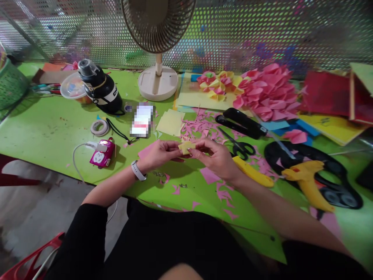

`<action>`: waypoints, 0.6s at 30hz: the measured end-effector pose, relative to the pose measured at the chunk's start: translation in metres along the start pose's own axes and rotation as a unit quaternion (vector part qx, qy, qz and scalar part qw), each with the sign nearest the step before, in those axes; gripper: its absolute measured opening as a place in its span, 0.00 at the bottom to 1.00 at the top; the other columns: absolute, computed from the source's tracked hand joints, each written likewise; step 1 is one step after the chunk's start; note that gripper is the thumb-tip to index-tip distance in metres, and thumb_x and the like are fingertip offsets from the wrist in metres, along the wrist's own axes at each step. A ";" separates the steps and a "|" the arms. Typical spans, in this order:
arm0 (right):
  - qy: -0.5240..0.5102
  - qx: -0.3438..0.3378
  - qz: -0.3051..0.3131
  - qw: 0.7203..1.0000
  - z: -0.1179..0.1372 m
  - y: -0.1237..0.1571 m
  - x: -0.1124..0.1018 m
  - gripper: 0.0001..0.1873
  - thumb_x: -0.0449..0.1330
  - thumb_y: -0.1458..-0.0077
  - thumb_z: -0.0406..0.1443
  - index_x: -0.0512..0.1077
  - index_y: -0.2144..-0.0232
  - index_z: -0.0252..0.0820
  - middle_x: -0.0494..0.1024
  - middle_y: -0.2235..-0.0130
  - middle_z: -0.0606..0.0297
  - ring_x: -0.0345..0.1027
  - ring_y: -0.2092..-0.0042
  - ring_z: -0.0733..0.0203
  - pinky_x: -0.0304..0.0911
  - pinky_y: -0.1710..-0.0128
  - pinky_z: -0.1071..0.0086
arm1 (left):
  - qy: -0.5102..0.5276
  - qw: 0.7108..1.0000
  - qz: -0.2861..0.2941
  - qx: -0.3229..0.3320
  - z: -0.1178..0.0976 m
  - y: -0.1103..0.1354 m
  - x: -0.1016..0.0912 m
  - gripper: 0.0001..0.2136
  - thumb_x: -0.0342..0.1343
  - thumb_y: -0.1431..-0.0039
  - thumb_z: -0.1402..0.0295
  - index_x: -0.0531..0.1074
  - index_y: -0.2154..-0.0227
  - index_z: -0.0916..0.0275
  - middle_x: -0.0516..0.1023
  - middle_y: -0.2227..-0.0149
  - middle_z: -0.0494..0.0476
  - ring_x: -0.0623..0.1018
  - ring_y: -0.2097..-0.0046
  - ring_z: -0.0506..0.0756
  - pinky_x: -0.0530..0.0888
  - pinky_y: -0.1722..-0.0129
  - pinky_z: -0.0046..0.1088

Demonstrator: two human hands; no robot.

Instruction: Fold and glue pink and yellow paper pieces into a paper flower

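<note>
A small folded piece of yellow paper (184, 147) is held between both my hands, above the green table. My left hand (162, 154), with a white band at the wrist, pinches its left side. The thumb and fingers of my right hand (211, 155) close on its right side. Just beyond lies a stack of yellow paper squares (170, 122), with many pink paper scraps (201, 122) beside it. Black scissors (240, 147) and a yellow-handled cutter (255, 173) lie to the right of my right hand. Pink paper (148, 149) shows partly under my left hand.
A fan (158, 83), a black bottle (101, 87) and a phone (142, 120) stand or lie farther back. Pink paper petals (268, 91) are heaped at back right, behind a black stapler (243, 122). A yellow glue gun (310, 181) and tape dispenser (346, 182) sit at right; a power adapter (102, 153) at left.
</note>
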State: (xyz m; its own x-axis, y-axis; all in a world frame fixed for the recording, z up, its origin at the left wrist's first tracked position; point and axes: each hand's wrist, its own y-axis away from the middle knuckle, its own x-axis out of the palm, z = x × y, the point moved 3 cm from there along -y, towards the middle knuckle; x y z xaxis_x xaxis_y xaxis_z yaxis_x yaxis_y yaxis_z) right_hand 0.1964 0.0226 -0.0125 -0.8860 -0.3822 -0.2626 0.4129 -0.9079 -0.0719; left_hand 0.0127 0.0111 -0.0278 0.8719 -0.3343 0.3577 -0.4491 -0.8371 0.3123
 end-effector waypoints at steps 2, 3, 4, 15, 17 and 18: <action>0.007 -0.020 0.007 1.000 0.001 -0.001 -0.002 0.10 0.65 0.42 0.45 0.77 0.65 0.45 0.80 0.57 0.60 0.75 0.58 0.56 0.75 0.58 0.60 | 0.009 1.000 -0.005 -0.006 0.000 -0.001 -0.002 0.16 0.69 0.48 0.66 0.79 0.58 0.69 0.84 0.62 0.61 0.83 0.62 0.52 0.80 0.56 0.29; 0.014 -0.040 0.012 0.999 0.002 -0.002 -0.003 0.09 0.65 0.42 0.44 0.77 0.66 0.46 0.79 0.54 0.59 0.75 0.54 0.54 0.75 0.56 0.59 | 0.021 1.000 -0.013 -0.010 -0.001 -0.002 -0.003 0.16 0.69 0.48 0.68 0.79 0.57 0.68 0.84 0.62 0.61 0.83 0.63 0.51 0.80 0.57 0.29; 0.023 -0.065 0.017 0.997 0.004 -0.003 -0.004 0.07 0.66 0.43 0.43 0.78 0.67 0.47 0.79 0.52 0.59 0.74 0.51 0.53 0.74 0.53 0.57 | 0.036 0.999 -0.023 -0.014 -0.001 -0.002 -0.004 0.16 0.69 0.48 0.70 0.79 0.55 0.68 0.84 0.63 0.60 0.83 0.64 0.50 0.80 0.58 0.28; 0.063 -0.133 -0.014 0.989 0.000 -0.003 -0.005 0.03 0.66 0.42 0.39 0.79 0.67 0.48 0.79 0.54 0.61 0.73 0.50 0.53 0.72 0.52 0.56 | 0.031 0.999 -0.038 0.000 0.001 -0.004 -0.007 0.28 0.70 0.50 0.75 0.73 0.44 0.67 0.84 0.61 0.61 0.83 0.63 0.51 0.80 0.57 0.27; 0.055 -0.114 -0.024 0.992 -0.001 -0.001 -0.003 0.04 0.65 0.41 0.39 0.77 0.67 0.47 0.79 0.58 0.62 0.74 0.55 0.55 0.72 0.56 0.59 | -0.009 1.000 -0.022 0.014 0.001 -0.002 -0.005 0.28 0.70 0.50 0.73 0.73 0.44 0.67 0.84 0.59 0.62 0.83 0.62 0.51 0.79 0.55 0.28; 0.047 -0.103 -0.026 0.993 -0.002 0.000 -0.002 0.05 0.65 0.40 0.39 0.76 0.67 0.46 0.79 0.61 0.62 0.74 0.58 0.57 0.72 0.59 0.61 | -0.022 0.999 -0.013 0.019 0.000 -0.001 -0.005 0.28 0.70 0.50 0.71 0.73 0.44 0.67 0.84 0.59 0.62 0.83 0.61 0.52 0.80 0.54 0.29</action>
State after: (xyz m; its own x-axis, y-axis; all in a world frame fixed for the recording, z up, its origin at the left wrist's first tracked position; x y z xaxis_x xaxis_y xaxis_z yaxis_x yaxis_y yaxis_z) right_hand 0.1986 0.0234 -0.0136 -0.8877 -0.3088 -0.3415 0.4099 -0.8679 -0.2805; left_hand 0.0095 0.0137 -0.0301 0.8916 -0.3292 0.3111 -0.4183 -0.8618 0.2870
